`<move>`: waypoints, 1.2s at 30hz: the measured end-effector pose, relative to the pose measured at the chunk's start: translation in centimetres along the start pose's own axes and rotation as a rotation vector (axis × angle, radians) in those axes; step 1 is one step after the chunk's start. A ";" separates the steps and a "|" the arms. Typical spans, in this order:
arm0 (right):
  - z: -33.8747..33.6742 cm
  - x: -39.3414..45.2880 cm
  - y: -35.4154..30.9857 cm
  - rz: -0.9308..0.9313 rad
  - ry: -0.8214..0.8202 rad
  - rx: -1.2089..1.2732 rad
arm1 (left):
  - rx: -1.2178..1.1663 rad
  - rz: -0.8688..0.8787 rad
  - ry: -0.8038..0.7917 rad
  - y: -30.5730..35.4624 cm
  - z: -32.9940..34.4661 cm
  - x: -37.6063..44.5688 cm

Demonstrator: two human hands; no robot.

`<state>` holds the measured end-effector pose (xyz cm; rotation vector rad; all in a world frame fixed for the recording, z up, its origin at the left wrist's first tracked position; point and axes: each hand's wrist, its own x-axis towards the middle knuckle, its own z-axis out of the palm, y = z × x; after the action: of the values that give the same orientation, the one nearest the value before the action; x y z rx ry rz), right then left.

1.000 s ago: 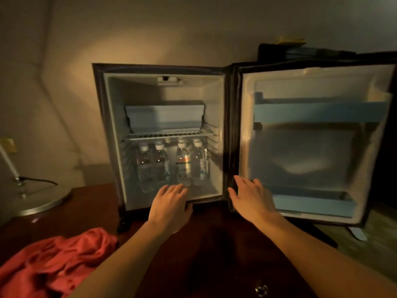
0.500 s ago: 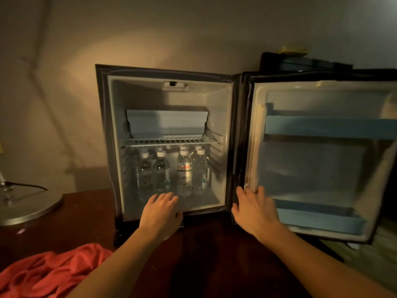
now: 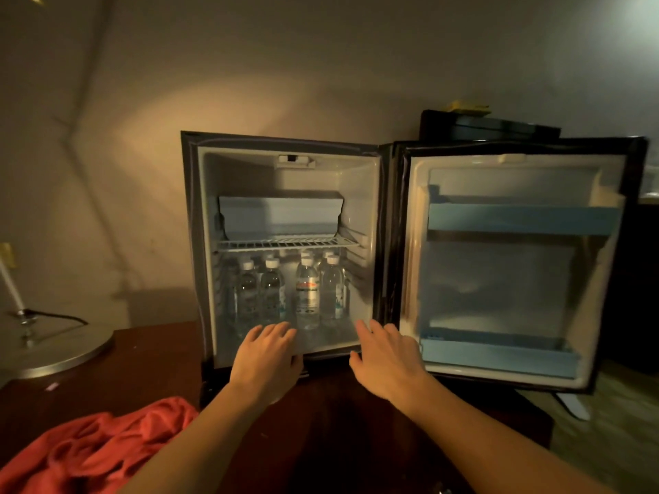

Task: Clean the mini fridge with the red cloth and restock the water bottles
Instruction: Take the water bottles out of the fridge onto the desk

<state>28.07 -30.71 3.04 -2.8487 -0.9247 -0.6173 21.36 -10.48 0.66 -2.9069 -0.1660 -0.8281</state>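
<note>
The black mini fridge [image 3: 192, 244] stands on a dark wooden table with its door [image 3: 499, 279] swung wide to the right. Several clear water bottles [image 3: 307, 294] with white caps stand on its floor under a wire shelf [image 3: 285, 242]. My left hand [image 3: 267, 358] reaches over the fridge's front lip with straight fingers, just short of the bottles, holding nothing. My right hand [image 3: 387, 358] is spread at the lower right corner of the opening, also holding nothing. The red cloth [image 3: 89, 454] lies crumpled at the table's near left.
A round metal lamp base [image 3: 53, 347] with a cord sits at the far left of the table [image 3: 149, 365]. Blue shelves line the inside of the door. A dark box [image 3: 488, 126] stands behind the fridge.
Both hands have moved forward toward the fridge's opening; the right hand has shifted left from the door's edge to the opening's lower right corner. The view has tilted up.
</note>
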 end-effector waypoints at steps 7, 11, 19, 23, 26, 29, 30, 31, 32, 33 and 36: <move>1.1 3.4 -1.6 -0.058 -0.024 0.041 | 0.000 -0.045 -0.065 -3.1 0.6 0.0; 2.4 5.8 -2.8 -0.093 -0.046 0.053 | 0.026 -0.087 -0.066 -4.5 0.9 0.7; 4.5 11.5 -4.2 -0.130 -0.082 0.157 | -0.069 -0.292 -0.126 -6.0 2.4 3.8; 5.1 15.1 -4.6 -0.136 -0.138 0.264 | -0.168 -0.433 -0.164 -7.5 3.5 5.8; 5.7 17.7 -5.6 -0.143 -0.144 0.360 | -0.186 -0.495 -0.119 -8.7 4.4 7.4; 5.9 19.8 -6.8 -0.149 -0.147 0.493 | -0.177 -0.556 -0.071 -9.2 5.0 8.9; 6.0 20.5 -7.1 -0.151 -0.133 0.538 | -0.183 -0.570 -0.064 -9.3 5.2 9.5; 6.2 21.1 -7.4 -0.161 -0.113 0.582 | -0.210 -0.592 -0.059 -9.3 5.3 10.2; 6.4 21.6 -7.6 -0.171 -0.098 0.631 | -0.254 -0.624 -0.056 -9.2 5.4 11.0; 6.6 22.1 -7.8 -0.176 -0.084 0.684 | -0.303 -0.664 -0.064 -9.2 5.4 11.9; 7.9 23.5 -8.4 -0.171 -0.026 0.779 | -0.418 -0.733 -0.046 -9.4 5.4 13.7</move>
<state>43.27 -9.44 4.89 -2.1012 -1.1097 -0.1614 34.47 0.54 4.10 -3.2622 -1.2580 -0.9680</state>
